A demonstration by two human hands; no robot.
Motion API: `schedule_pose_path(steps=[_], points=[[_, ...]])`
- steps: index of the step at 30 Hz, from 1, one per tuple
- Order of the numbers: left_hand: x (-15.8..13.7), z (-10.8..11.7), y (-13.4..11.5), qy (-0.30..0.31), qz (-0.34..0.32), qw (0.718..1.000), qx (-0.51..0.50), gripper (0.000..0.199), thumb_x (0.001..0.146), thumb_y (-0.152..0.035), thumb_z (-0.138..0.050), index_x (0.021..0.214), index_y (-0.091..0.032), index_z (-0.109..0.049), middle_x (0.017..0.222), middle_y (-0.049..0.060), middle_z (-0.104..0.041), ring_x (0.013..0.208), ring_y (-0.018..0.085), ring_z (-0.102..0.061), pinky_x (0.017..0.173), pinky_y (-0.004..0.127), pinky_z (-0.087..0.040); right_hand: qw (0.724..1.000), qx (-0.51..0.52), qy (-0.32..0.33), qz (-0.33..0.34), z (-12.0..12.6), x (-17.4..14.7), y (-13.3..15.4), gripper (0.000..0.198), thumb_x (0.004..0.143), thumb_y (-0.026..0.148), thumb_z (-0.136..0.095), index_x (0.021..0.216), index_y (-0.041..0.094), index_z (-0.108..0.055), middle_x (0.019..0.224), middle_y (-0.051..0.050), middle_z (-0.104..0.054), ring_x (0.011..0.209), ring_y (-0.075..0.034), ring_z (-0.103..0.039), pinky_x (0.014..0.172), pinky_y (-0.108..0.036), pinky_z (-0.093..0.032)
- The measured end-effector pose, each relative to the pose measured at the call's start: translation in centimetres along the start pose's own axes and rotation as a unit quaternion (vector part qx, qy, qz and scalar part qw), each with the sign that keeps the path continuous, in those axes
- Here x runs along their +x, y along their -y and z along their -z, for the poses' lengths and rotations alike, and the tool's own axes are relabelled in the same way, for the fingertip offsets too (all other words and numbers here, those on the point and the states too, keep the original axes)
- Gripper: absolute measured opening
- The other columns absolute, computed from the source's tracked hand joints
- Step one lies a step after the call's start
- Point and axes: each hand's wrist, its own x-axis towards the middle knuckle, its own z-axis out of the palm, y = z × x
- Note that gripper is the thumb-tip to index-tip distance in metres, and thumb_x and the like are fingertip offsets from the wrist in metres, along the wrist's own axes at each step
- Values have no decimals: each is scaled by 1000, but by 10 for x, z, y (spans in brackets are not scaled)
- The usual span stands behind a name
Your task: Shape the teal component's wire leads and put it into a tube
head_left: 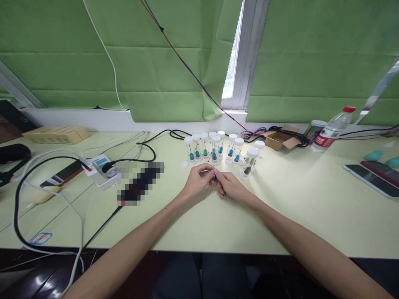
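Observation:
My left hand (199, 179) and my right hand (230, 183) meet over the middle of the table, fingers closed together. Between their fingertips shows a small blue piece (214, 176), mostly hidden, too small to name its kind. Just beyond the hands stand several clear jars with white lids (205, 145), holding blue or green pieces on thin stems. To the right of my right hand, a clear jar (248, 164) holds something dark. A loose white lid (184, 165) lies flat on the table, left of the jars.
An open cardboard box (277, 139), a water bottle with a red cap (332, 131) and a can (314, 129) stand at the back right. Phones (370, 180) lie far right. Cables, a power strip (104, 171) and a blurred dark object (140, 184) occupy the left.

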Motion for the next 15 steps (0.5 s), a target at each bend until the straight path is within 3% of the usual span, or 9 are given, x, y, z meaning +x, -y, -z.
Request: schedule_pose_path(steps=[9,15], points=[[0,-1,-4,-3,0,1000,10,20,85,-35,-62,80,-16,-65,64,1,-60,53,11,-54,54,25,-44,997,66,-12,-44,-2,2,1,59,92,66,-36,59,18,-49,37,3,-44,31,-11,-43,35,-22,-36],[0,-2,-3,-21,0,1000,3,20,83,-35,-64,80,-15,-65,66,1,-61,57,12,-55,57,25,-46,995,78,-33,-45,-2,2,1,56,91,66,-39,68,18,-54,40,5,-43,32,-11,-45,33,-21,-37]])
